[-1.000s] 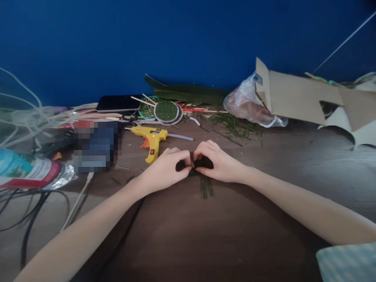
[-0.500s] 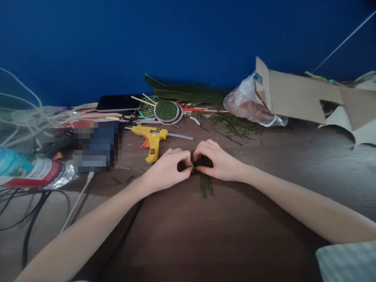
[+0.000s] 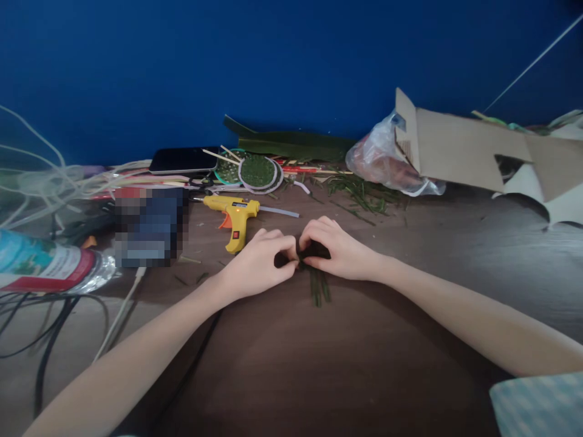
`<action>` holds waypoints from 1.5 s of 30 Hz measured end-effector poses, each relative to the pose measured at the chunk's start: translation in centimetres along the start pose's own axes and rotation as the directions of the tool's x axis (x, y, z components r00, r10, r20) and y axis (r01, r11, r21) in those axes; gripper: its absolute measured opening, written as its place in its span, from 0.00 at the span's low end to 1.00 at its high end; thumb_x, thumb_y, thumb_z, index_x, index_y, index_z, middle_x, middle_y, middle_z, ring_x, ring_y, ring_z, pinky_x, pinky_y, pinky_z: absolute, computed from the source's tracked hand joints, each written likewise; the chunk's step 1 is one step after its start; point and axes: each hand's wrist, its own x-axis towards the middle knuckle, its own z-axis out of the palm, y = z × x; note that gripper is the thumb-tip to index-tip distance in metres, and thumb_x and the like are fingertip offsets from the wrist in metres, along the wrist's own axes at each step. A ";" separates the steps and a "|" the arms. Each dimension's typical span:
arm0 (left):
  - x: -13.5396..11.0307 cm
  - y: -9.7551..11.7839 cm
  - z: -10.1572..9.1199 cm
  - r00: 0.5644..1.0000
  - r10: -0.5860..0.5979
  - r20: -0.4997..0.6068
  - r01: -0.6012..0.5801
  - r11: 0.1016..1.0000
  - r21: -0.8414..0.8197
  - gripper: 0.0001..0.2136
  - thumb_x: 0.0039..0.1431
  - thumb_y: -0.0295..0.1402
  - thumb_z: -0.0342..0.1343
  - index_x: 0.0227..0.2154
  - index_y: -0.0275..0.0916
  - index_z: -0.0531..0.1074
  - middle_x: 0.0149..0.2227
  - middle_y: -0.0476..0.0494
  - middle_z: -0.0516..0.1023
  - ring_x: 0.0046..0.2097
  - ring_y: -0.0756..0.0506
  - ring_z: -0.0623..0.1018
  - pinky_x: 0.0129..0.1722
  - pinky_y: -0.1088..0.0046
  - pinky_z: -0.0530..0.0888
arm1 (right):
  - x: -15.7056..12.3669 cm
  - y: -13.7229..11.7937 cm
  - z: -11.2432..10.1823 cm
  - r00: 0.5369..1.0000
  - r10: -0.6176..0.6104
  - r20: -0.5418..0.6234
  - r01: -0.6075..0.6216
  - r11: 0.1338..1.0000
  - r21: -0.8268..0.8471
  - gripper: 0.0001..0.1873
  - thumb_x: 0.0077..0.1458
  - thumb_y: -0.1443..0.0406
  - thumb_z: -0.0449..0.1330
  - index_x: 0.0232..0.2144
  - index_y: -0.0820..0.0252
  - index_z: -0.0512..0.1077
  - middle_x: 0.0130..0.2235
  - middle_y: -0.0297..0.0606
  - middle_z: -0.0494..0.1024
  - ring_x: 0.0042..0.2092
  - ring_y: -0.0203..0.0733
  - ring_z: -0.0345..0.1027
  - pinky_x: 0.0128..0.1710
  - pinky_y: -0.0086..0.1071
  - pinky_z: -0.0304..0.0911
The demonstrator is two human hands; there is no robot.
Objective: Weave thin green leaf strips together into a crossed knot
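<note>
Left hand [image 3: 259, 262] and right hand [image 3: 337, 249] meeting fingertip to fingertip at table [image 3: 319, 364] centre, both pinching a small bundle of green leaf strips [image 3: 317, 285], ends trailing toward 6 o'clock. Yellow glue gun [image 3: 234, 217] near, at 10 o'clock.

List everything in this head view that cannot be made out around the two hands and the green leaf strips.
- Green leaf strips: their upper part is hidden under the left hand and right hand, so what the fingertips pinch stays unclear.
- Pixelated block: blurred, unreadable.
- Bottle: cut off by the left edge.
- Plastic bag: contents hazy, partly behind the cardboard.
- Pale checked cloth: cut off at the bottom right corner.
</note>
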 end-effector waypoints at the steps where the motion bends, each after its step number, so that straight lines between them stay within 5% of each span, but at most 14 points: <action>1: 0.0 0.0 0.0 1.000 0.002 -0.002 -0.002 1.000 0.001 0.03 0.51 0.29 0.51 0.23 0.39 0.65 0.27 0.54 0.69 0.34 0.49 0.69 0.41 0.70 0.61 | 0.0 0.0 0.0 1.000 0.000 0.002 0.000 1.000 -0.001 0.07 0.49 0.71 0.57 0.30 0.59 0.62 0.35 0.37 0.68 0.40 0.41 0.56 0.42 0.36 0.53; 45: -0.1 0.5 -0.6 0.997 -0.033 0.071 0.035 0.999 -0.030 0.03 0.51 0.26 0.49 0.27 0.40 0.66 0.31 0.52 0.69 0.37 0.48 0.68 0.44 0.68 0.63 | -0.1 -0.1 -0.6 0.994 -0.003 0.108 0.004 1.000 -0.012 0.09 0.48 0.67 0.59 0.33 0.57 0.63 0.38 0.37 0.68 0.42 0.43 0.56 0.43 0.39 0.51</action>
